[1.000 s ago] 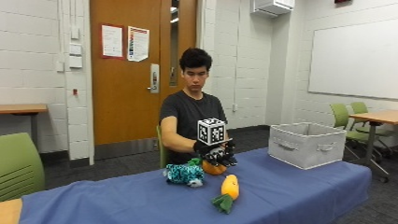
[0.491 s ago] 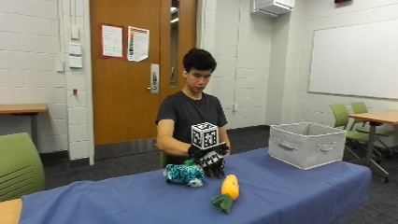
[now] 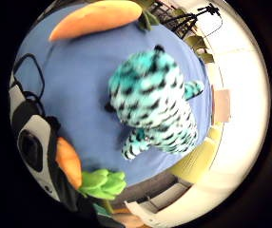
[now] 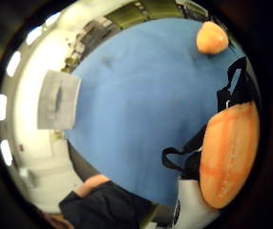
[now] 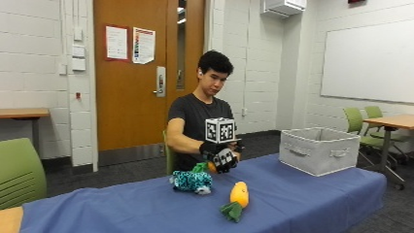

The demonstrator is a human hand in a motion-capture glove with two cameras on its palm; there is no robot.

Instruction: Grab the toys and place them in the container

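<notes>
The carrot (image 4: 228, 157) sits in the gloved right hand (image 5: 223, 158), fingers curled round it, its green top (image 3: 102, 184) poking out by the little finger; how much of it is wrapped I can't quite tell. The hand is held just above the teal plush (image 5: 192, 181). The bin (image 5: 319, 149) stands well apart across the table from the hand, at the table's far end. A second carrot (image 5: 238, 198) lies near the front edge, leaves toward the camera. Blue cloth (image 5: 310, 199) covers the table; behind are a door (image 5: 139, 73), a whiteboard (image 5: 369, 60) and green chairs (image 5: 19, 170).
</notes>
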